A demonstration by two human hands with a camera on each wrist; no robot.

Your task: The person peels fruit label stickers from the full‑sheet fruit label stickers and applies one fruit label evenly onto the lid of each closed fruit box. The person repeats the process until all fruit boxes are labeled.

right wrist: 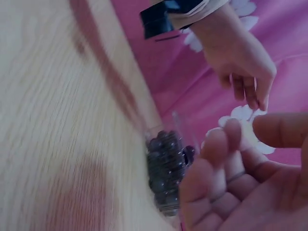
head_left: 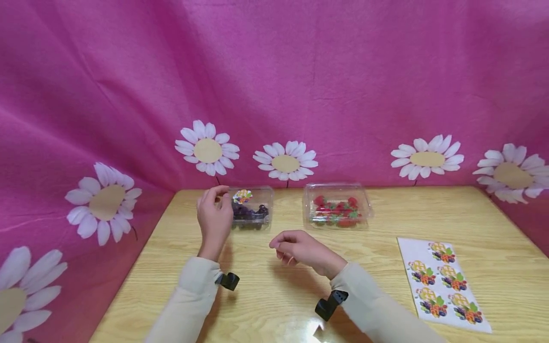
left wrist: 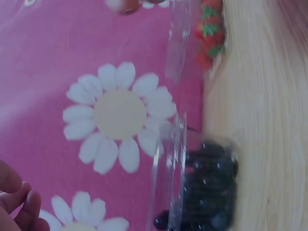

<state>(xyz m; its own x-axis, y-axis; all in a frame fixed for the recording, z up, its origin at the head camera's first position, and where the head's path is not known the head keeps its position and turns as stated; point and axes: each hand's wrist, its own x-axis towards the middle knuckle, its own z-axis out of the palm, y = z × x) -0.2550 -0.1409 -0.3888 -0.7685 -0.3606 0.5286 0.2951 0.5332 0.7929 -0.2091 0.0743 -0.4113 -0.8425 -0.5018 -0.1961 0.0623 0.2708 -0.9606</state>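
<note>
My left hand (head_left: pixel 214 214) is raised beside the left end of a clear plastic box (head_left: pixel 266 224) of dark grapes (head_left: pixel 250 212). A round fruit-print sticker (head_left: pixel 242 196) shows on that box's lid. The left fingers bend loosely with nothing visible between them. In front of the boxes, my right hand (head_left: pixel 300 250) hovers over the table, its fingers loosely bent around nothing. The right wrist view shows these fingers (right wrist: pixel 197 178) apart from the thumb. A second clear box (head_left: pixel 369 209), holding strawberries (head_left: pixel 339 209), stands to the right of the grapes.
A white sheet (head_left: pixel 407 245) with several fruit-print stickers (head_left: pixel 433 302) lies at the right of the wooden table (head_left: pixel 257 309). Behind both boxes hangs a pink cloth (head_left: pixel 343 95) with large daisies, which also runs along the left side.
</note>
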